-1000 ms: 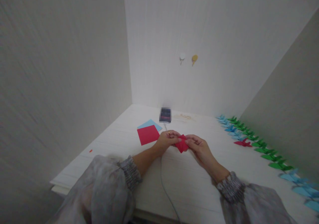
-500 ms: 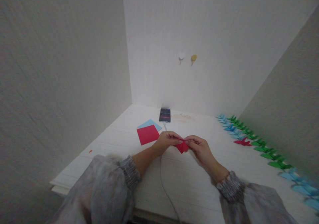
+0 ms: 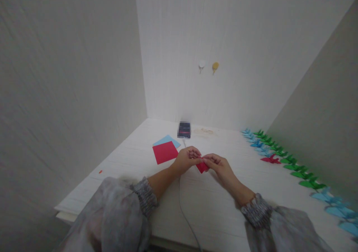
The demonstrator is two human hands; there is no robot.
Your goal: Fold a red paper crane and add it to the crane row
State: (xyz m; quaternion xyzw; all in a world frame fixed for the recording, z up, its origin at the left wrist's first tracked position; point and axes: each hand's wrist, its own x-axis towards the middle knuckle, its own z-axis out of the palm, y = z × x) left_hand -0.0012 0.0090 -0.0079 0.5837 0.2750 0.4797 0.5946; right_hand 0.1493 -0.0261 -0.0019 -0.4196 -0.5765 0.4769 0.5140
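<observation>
A small folded piece of red paper [image 3: 201,167] is pinched between both my hands just above the white table [image 3: 134,162]. My left hand [image 3: 187,158], with a ring on one finger, grips its left side with closed fingers. My right hand [image 3: 218,166] grips its right side, fingers curled together. Most of the paper is hidden by my fingers. A flat red paper square [image 3: 165,152] lies on a light blue sheet [image 3: 167,140] to the left of my hands.
A phone [image 3: 184,129] leans near the back wall with a cable [image 3: 186,214] running to the table's front edge. A row of several folded green, blue and red paper figures [image 3: 291,166] lines the right side. Two hooks [image 3: 208,65] hang on the wall.
My hands have drawn closer together and the red paper is folded smaller, with less of it showing between my fingers. The view has shifted slightly.
</observation>
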